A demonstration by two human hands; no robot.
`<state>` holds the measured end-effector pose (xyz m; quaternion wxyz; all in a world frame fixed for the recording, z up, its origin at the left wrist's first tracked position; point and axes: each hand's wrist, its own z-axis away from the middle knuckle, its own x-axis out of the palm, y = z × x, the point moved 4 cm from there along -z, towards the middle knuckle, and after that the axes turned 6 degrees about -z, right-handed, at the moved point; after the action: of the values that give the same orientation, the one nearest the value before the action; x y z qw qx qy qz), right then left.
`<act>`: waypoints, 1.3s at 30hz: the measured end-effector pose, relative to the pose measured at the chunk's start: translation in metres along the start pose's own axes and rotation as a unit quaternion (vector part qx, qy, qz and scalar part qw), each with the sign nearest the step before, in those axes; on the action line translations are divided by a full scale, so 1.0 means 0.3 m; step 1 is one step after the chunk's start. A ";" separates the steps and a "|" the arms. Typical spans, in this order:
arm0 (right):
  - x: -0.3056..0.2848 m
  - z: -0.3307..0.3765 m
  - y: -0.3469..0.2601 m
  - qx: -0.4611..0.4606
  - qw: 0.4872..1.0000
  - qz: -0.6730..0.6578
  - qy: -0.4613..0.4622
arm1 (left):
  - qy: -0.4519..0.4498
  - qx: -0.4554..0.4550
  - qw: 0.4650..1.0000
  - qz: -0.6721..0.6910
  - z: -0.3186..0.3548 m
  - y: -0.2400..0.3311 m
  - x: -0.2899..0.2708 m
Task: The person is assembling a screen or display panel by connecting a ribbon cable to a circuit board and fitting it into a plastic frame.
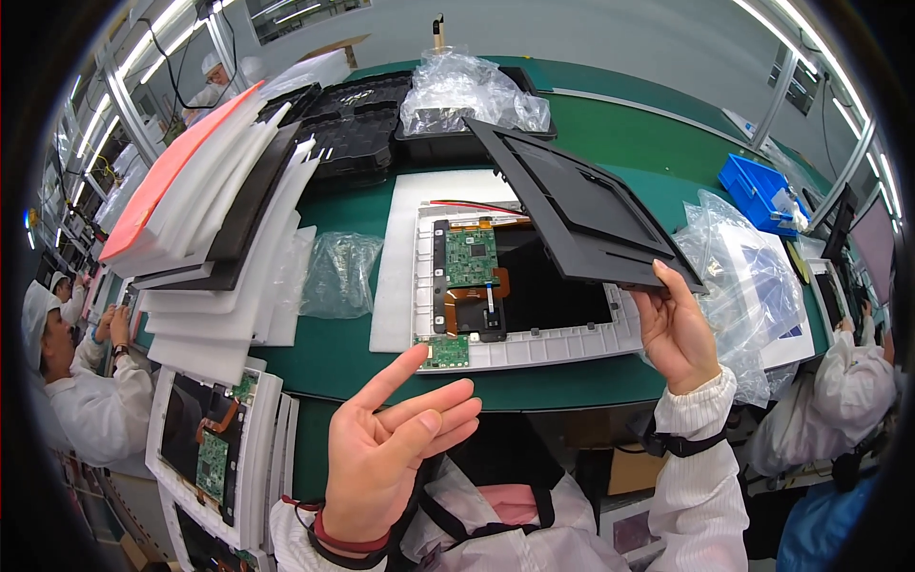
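Note:
My right hand (pixel 679 334) grips the lower right corner of a black plastic cover (pixel 581 205), which is tilted up over a white-framed display unit (pixel 562 351). The unit lies face down on a white foam sheet (pixel 389 296). Its inside shows a larger green circuit board (pixel 472 255), orange flex cables and a red wire. My left hand (pixel 376 453) holds nothing; its index finger is stretched out at a small green board (pixel 448 352) on the unit's near edge. Whether the fingertip touches that board I cannot tell. The cover hides the unit's far right part.
A tall stack of foam sheets (pixel 214 191) leans at the left, above several stacked display units (pixel 214 443). Black trays (pixel 353 124) and crumpled plastic bags (pixel 467 91) stand at the back. To the right are a bagged panel (pixel 743 286) and a blue bin (pixel 758 194). Co-workers sit at both sides.

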<state>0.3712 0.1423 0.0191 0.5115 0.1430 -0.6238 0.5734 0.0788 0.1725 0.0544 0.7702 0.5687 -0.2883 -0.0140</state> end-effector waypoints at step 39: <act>0.125 0.101 0.064 0.054 0.991 0.074 -0.096 | 0.227 0.465 0.737 -0.435 -0.240 0.116 -0.145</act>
<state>0.3258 0.1373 0.0438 0.3970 0.1785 -0.6470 0.6260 0.0649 0.2626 0.0531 0.3621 0.9059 0.2034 -0.0826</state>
